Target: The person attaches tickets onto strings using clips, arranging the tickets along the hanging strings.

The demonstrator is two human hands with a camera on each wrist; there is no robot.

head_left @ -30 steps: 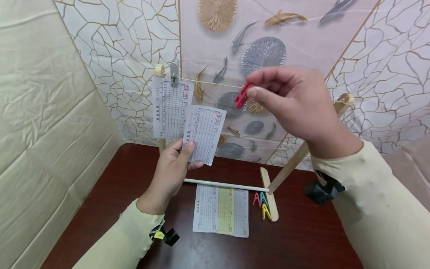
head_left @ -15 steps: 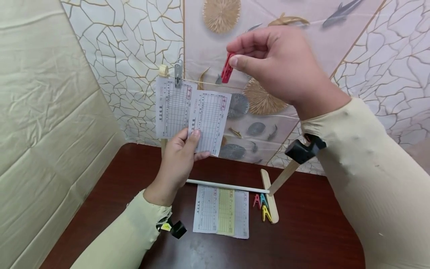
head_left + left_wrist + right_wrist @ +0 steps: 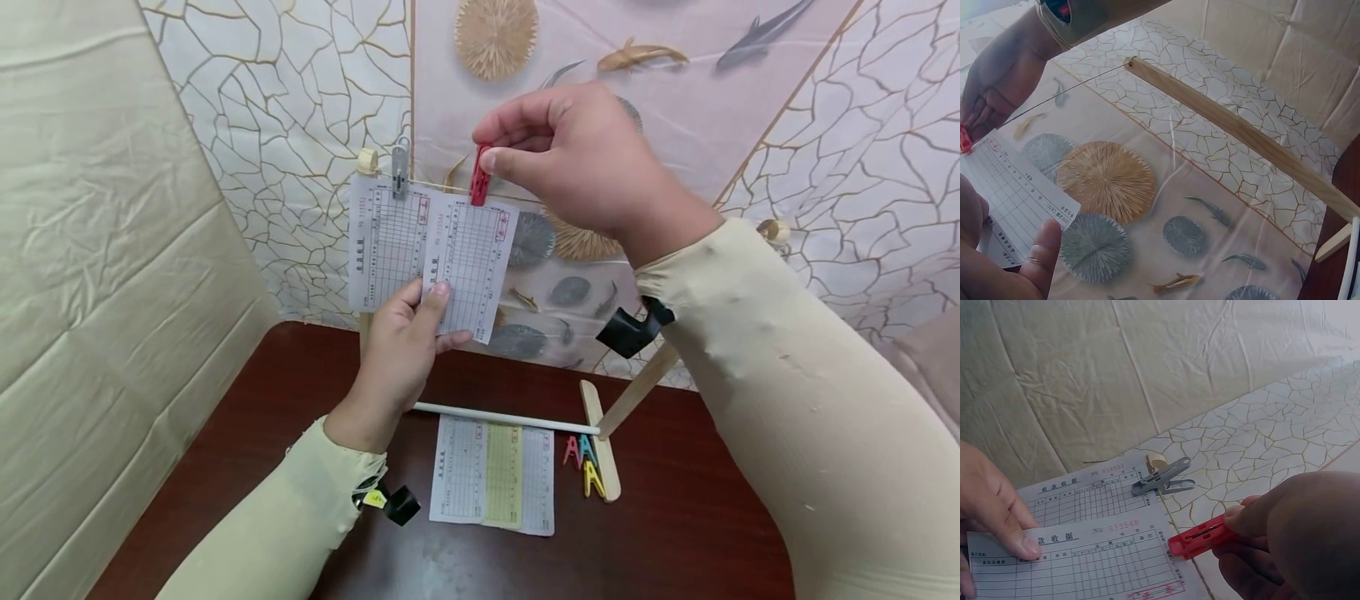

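Observation:
In the head view my left hand (image 3: pixel 401 342) pinches the lower left of a white printed receipt (image 3: pixel 474 271) and holds it up at the string (image 3: pixel 1079 86). My right hand (image 3: pixel 592 158) pinches a red clothespin (image 3: pixel 480 177) between thumb and fingers. The pin's tip meets the receipt's top edge; in the right wrist view the red clothespin (image 3: pixel 1200 537) overlaps that edge. Just left, a second receipt (image 3: pixel 386 242) hangs from the string under a grey clothespin (image 3: pixel 401 167), partly covered by the held one.
Wooden posts carry the string; the right post (image 3: pixel 637 387) rises from a flat foot (image 3: pixel 609 467). A white rod (image 3: pixel 510 418) runs low across the frame. White receipts (image 3: pixel 457 475) and a yellow receipt (image 3: pixel 502 479) lie on the table, beside pink (image 3: pixel 572 451), blue (image 3: pixel 587 450) and yellow clothespins (image 3: pixel 592 479).
My left hand has raised the receipt to string height. The right hand has brought the red clothespin left, first up and then down onto the receipt's top edge.

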